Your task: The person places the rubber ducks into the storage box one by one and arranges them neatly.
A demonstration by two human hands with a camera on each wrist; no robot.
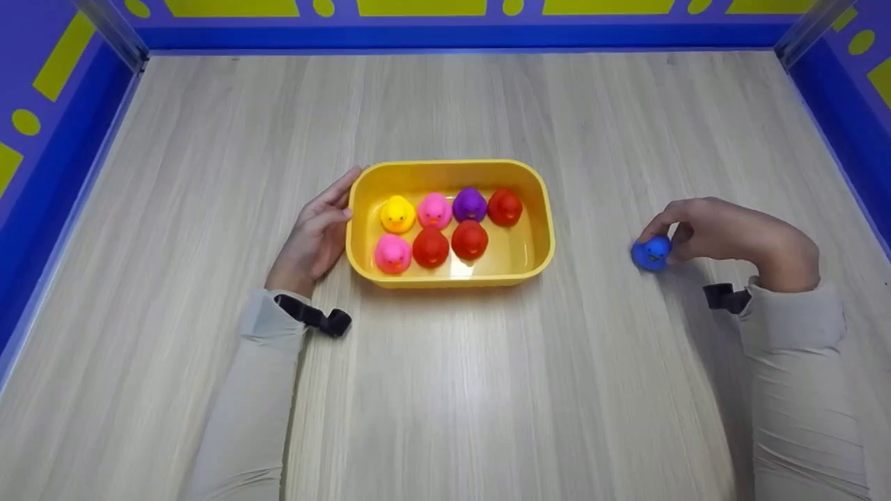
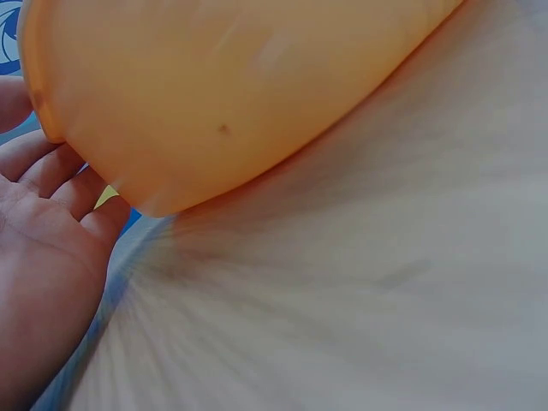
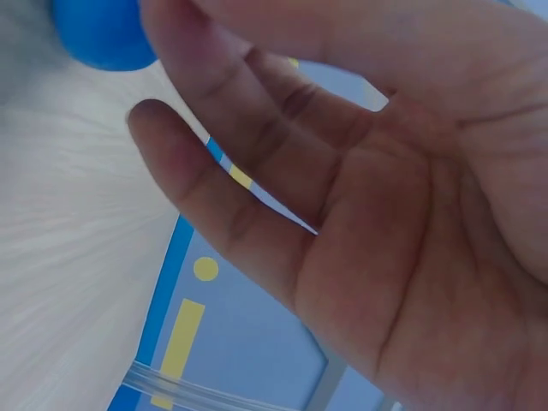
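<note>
In the head view, my right hand (image 1: pixel 724 233) pinches a small blue toy duck (image 1: pixel 651 254) between thumb and fingers, low over the table on the right. The right wrist view shows part of the blue duck (image 3: pixel 104 32) at the fingertips, with the outer fingers free of it. My left hand (image 1: pixel 311 240) rests against the left side of a yellow plastic bin (image 1: pixel 449 280), fingers fairly straight along its outer wall. Inside the bin stand toy ducks in two rows: a yellow one (image 1: pixel 397 214), a purple one (image 1: pixel 470 205), two pink (image 1: pixel 435 210) and three red (image 1: pixel 505 207).
The wood-grain table (image 1: pixel 445 390) is bordered by a blue and purple panel with yellow shapes at the back (image 1: pixel 459 36), and by similar panels at left and right. Each wrist wears a black strap with a small camera, the left camera (image 1: pixel 337 323) hanging inward.
</note>
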